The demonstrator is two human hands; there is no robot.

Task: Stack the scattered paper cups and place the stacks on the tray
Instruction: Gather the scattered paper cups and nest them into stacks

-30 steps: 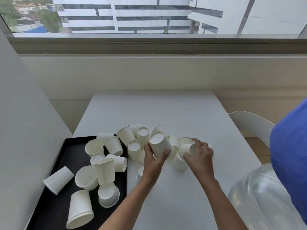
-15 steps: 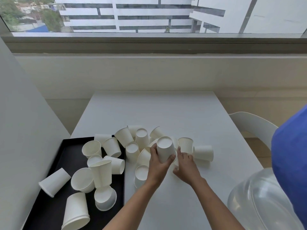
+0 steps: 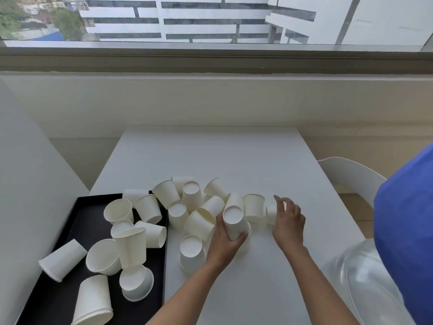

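Several white paper cups lie scattered over the white table (image 3: pixel 210 156) and the black tray (image 3: pixel 77 221) at the near left. My left hand (image 3: pixel 225 245) grips an upside-down cup (image 3: pixel 233 219) standing on the table, thumb and fingers round its sides. My right hand (image 3: pixel 289 219) reaches over a cup lying on its side (image 3: pixel 271 213) at the right end of the pile, fingers loosely spread and touching it; how far they curl round it is hidden. An upright cup (image 3: pixel 254 206) stands between the two hands.
A white chair (image 3: pixel 351 177) stands to the right of the table, and a clear plastic dome (image 3: pixel 365 285) sits at the near right. A wall panel (image 3: pixel 28 184) borders the tray on the left. A blue sleeve (image 3: pixel 407 219) fills the right edge.
My right hand moved from beside the held cup rightward to the cup lying on its side. My left hand keeps its grip on the upside-down cup, now lower on the table.
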